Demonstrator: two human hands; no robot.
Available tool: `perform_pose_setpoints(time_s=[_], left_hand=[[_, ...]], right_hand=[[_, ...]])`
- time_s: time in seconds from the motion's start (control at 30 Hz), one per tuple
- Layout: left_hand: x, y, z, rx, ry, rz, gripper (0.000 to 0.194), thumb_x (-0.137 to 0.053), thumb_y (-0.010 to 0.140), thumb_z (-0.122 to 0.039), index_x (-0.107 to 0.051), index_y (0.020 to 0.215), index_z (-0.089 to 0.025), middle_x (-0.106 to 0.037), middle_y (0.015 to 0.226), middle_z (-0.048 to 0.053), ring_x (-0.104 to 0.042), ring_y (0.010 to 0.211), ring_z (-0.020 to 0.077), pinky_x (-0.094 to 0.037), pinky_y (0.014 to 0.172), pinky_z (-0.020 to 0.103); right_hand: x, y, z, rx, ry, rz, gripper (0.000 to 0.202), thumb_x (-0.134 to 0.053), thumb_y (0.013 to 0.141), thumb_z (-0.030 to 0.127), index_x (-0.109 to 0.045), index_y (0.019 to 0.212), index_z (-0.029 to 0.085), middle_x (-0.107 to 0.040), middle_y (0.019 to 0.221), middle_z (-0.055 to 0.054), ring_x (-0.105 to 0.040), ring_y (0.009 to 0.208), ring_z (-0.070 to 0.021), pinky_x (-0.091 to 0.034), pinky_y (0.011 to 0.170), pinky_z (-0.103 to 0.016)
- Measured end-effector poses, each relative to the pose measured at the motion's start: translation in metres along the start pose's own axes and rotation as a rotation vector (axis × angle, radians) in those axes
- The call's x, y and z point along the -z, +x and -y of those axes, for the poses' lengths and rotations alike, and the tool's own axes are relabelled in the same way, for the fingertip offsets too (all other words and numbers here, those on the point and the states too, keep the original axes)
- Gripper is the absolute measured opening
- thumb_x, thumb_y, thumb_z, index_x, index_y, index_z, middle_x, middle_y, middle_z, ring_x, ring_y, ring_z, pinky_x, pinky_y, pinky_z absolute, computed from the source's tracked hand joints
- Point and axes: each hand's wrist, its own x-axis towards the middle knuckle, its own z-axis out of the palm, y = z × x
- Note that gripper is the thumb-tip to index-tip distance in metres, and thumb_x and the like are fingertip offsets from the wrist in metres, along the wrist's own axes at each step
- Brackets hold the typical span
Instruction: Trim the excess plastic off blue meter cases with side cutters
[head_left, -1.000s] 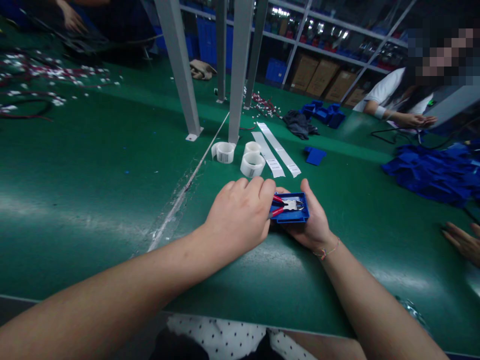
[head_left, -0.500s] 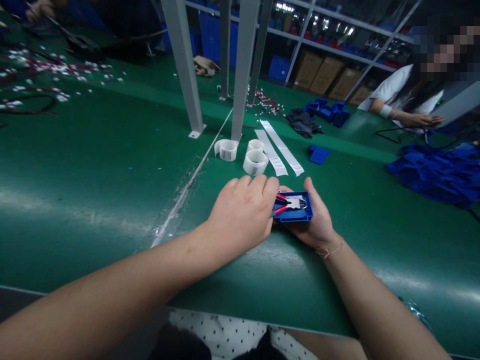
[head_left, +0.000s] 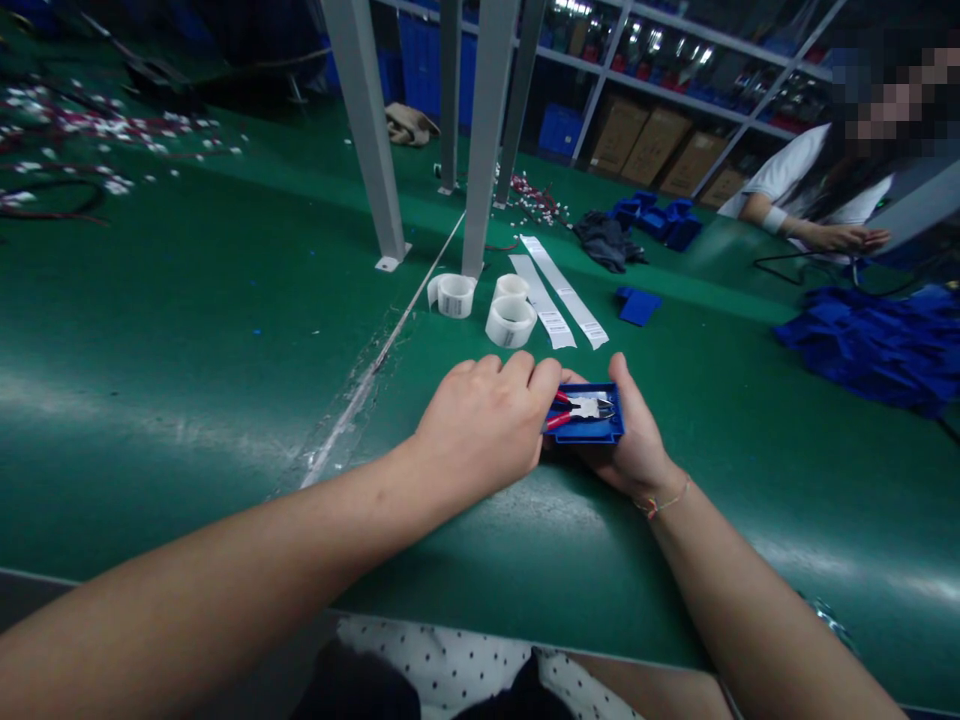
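Note:
My left hand (head_left: 491, 415) is closed around the red handles of a pair of cutting pliers (head_left: 589, 408). The metal jaws point right and lie inside a shallow blue plastic box (head_left: 589, 437). My right hand (head_left: 634, 440) holds that box from beneath and from its right side, thumb raised along the edge. The box's left end is hidden behind my left hand. Just beyond my hands, rolls of white labels (head_left: 511, 322) stand on the green table (head_left: 225, 380), beside two label strips (head_left: 566, 290) lying flat.
Grey metal posts (head_left: 480, 150) rise from the table ahead. A blue piece (head_left: 637, 305) and a dark cloth (head_left: 607, 240) lie beyond my right hand. To the right is a heap of blue parts (head_left: 877, 340), with a co-worker's hands (head_left: 847, 238) behind. White-tipped wires (head_left: 97, 130) spread at far left.
Almost nothing differs. The view has shifted very slightly, while both hands, the pliers and the blue box keep nearly the same position.

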Motion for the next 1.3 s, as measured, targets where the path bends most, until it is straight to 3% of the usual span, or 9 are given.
perform_pose_setpoints(time_s=[0.37,0.63,0.7,0.77,0.83,0.9,1.03,1.17,1.3], left_hand=[[-0.004,0.002,0.004,-0.050,0.040,0.042,0.016,-0.053,0.088,-0.024,-0.060,0.102,-0.020,-0.064,0.082,0.005,-0.065,0.065,0.0268,-0.037,0.048,0.033],[-0.017,0.008,0.016,-0.065,-0.036,-0.013,0.016,-0.053,0.089,-0.027,-0.059,0.102,-0.020,-0.060,0.090,0.003,-0.062,0.079,0.0249,-0.043,0.061,0.038],[-0.016,0.010,0.019,-0.058,-0.030,-0.055,0.014,-0.050,0.091,-0.025,-0.058,0.101,-0.019,-0.058,0.093,0.005,-0.058,0.086,0.0248,-0.044,0.070,0.040],[-0.014,0.011,0.022,-0.016,-0.015,-0.086,0.015,-0.051,0.091,-0.024,-0.058,0.103,-0.018,-0.057,0.097,0.006,-0.055,0.091,0.0255,-0.043,0.076,0.041],[-0.011,0.012,0.024,0.040,-0.025,-0.086,0.021,-0.054,0.089,-0.025,-0.058,0.108,-0.018,-0.057,0.103,0.007,-0.054,0.096,0.0265,-0.043,0.080,0.042],[-0.009,0.012,0.025,0.074,-0.058,-0.069,0.027,-0.055,0.088,-0.025,-0.058,0.113,-0.017,-0.057,0.107,0.007,-0.054,0.099,0.0271,-0.043,0.083,0.042],[-0.008,0.009,0.024,0.073,-0.093,-0.018,0.031,-0.055,0.085,-0.025,-0.058,0.115,-0.017,-0.057,0.107,0.007,-0.054,0.102,0.0283,-0.043,0.083,0.043],[-0.006,0.005,0.020,0.055,-0.110,0.006,0.027,-0.052,0.086,-0.025,-0.059,0.111,-0.017,-0.058,0.105,0.007,-0.055,0.100,0.0287,-0.043,0.080,0.044],[-0.002,0.004,0.016,0.062,-0.101,0.016,0.027,-0.050,0.086,-0.025,-0.060,0.110,-0.016,-0.058,0.102,0.008,-0.056,0.098,0.0300,-0.043,0.080,0.045]], right_hand=[[0.004,-0.002,0.002,0.000,-0.057,-0.039,0.063,-0.029,0.096,0.075,-0.056,0.105,0.019,-0.065,0.094,-0.007,-0.064,0.076,-0.0189,-0.056,0.067,-0.035],[0.015,-0.005,0.004,-0.030,-0.243,0.007,0.090,-0.015,0.088,0.088,-0.060,0.120,0.017,-0.067,0.104,-0.013,-0.067,0.094,-0.0248,-0.055,0.083,-0.039],[0.023,-0.006,0.006,0.076,-0.345,0.009,0.095,-0.015,0.084,0.091,-0.058,0.128,0.019,-0.065,0.114,-0.014,-0.066,0.102,-0.0251,-0.053,0.092,-0.040],[0.032,-0.006,0.011,0.249,-0.489,0.045,0.088,-0.039,0.081,0.088,-0.049,0.138,0.022,-0.058,0.130,-0.013,-0.061,0.114,-0.0248,-0.050,0.101,-0.040],[0.038,-0.006,0.018,0.454,-0.703,0.031,0.087,-0.076,0.072,0.068,-0.043,0.140,0.025,-0.051,0.138,-0.012,-0.055,0.124,-0.0249,-0.047,0.107,-0.039],[0.042,-0.004,0.025,0.674,-0.918,-0.058,0.090,-0.093,0.059,0.041,-0.046,0.133,0.024,-0.050,0.138,-0.011,-0.050,0.131,-0.0260,-0.043,0.112,-0.041],[0.041,0.001,0.033,1.079,-1.173,-0.153,0.079,-0.093,0.060,0.028,-0.050,0.126,0.023,-0.055,0.132,-0.010,-0.046,0.137,-0.0298,-0.031,0.121,-0.054],[0.039,0.001,0.033,1.173,-1.223,-0.119,0.069,-0.088,0.067,0.019,-0.052,0.126,0.021,-0.055,0.137,-0.012,-0.036,0.145,-0.0340,-0.025,0.123,-0.061],[0.039,0.001,0.033,1.269,-1.258,-0.104,0.069,-0.086,0.067,0.016,-0.053,0.127,0.022,-0.058,0.134,-0.011,-0.049,0.135,-0.0330,-0.031,0.120,-0.062]])
